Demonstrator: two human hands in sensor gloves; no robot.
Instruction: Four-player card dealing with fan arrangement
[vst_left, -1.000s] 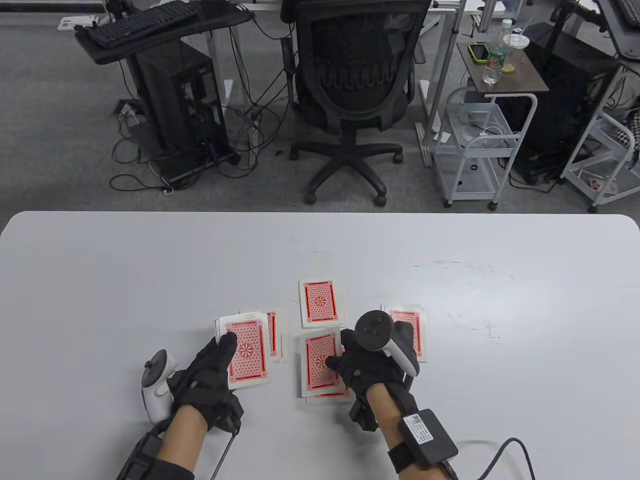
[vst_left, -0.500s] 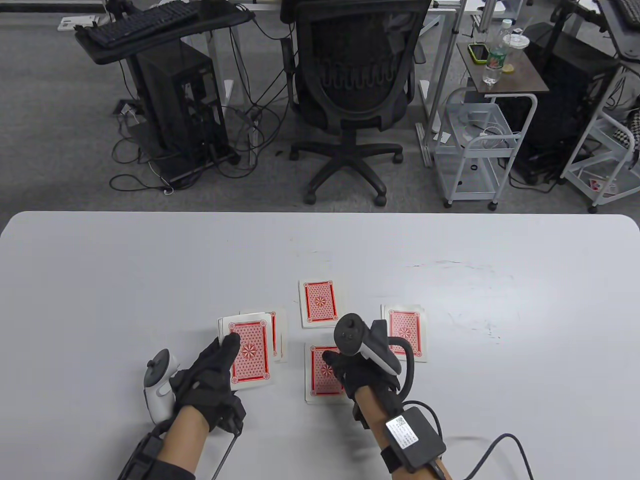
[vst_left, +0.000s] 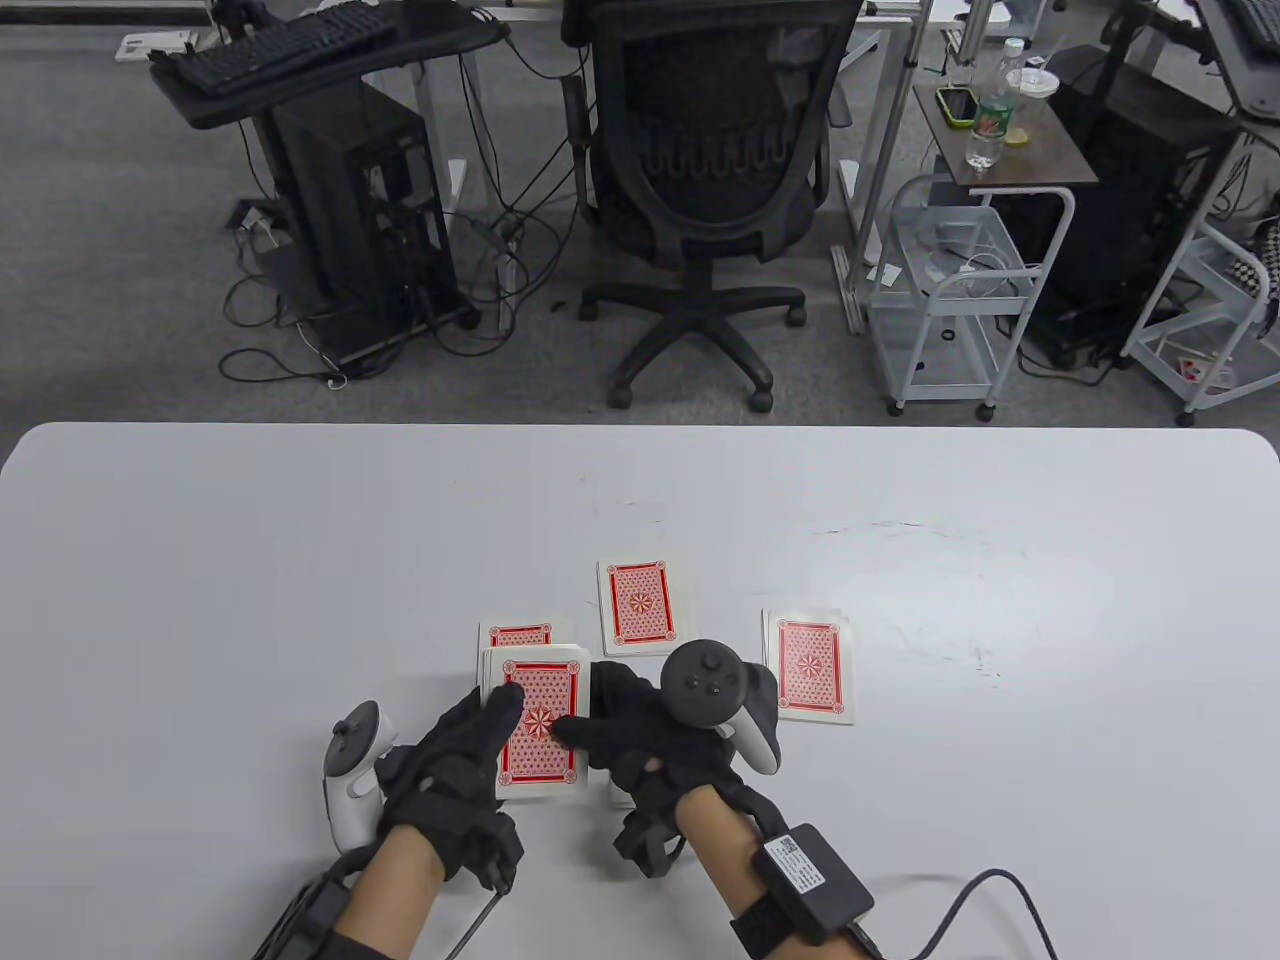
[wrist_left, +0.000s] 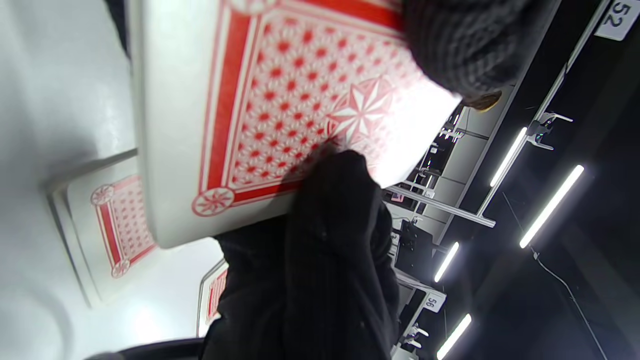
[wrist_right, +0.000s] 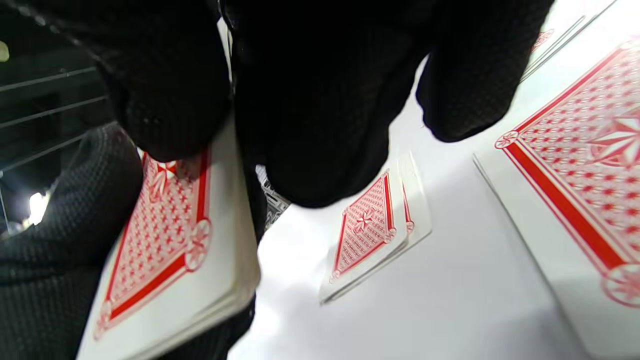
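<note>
Cards, red-backed, are what this deal turns on, and most of them sit as a deck (vst_left: 538, 728) near the 6 o'clock edge of the white table (vst_left: 300, 560). The left hand (vst_left: 455, 770) cradles that deck from its 9 o'clock side, fingers curled round the long edge and thumb laid on the top card. The right hand (vst_left: 650, 740) reaches in from 3 o'clock and presses a fingertip (vst_left: 565, 730) on the top back; whether its thumb has hold of the edge I cannot tell. Dealt piles lie apart on the table: one (vst_left: 522, 634) partly under the deck at 12 o'clock, one (vst_left: 640, 605) toward 1 o'clock, one (vst_left: 812, 666) at 3 o'clock. A fourth is mostly hidden under the right hand. By my judgement the cards are light, thin, springy and slick-faced, so two may slide off together. The best purchase is likely a thumb push on the top card, then a pinch at its short edge or corner, with light pressure to avoid creasing.
</note>
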